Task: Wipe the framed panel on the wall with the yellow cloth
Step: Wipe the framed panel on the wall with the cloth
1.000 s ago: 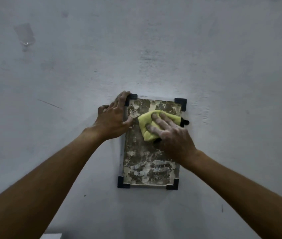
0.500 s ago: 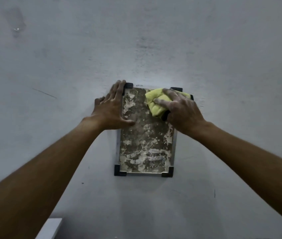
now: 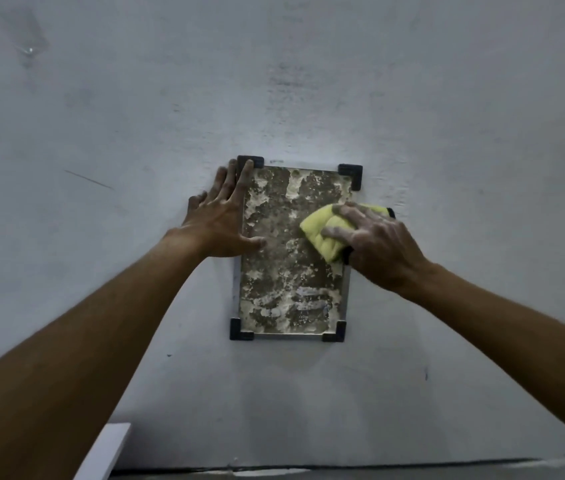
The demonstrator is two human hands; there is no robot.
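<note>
Gripping the yellow cloth (image 3: 321, 233), the right hand (image 3: 378, 247) presses it to the framed panel (image 3: 284, 278), mid-frame; the left hand (image 3: 218, 223) lies flat, fingers spread, on its left edge.

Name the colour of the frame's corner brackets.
Black corner brackets, clearest in the head view.

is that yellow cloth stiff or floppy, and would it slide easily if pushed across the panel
Probably floppy: the yellow cloth is bunched into soft folds under the right hand. Likely light, since fingers curled over it hold it against the framed panel. It may drag rather than glide, as the panel's surface looks patchy and crusted.
</note>
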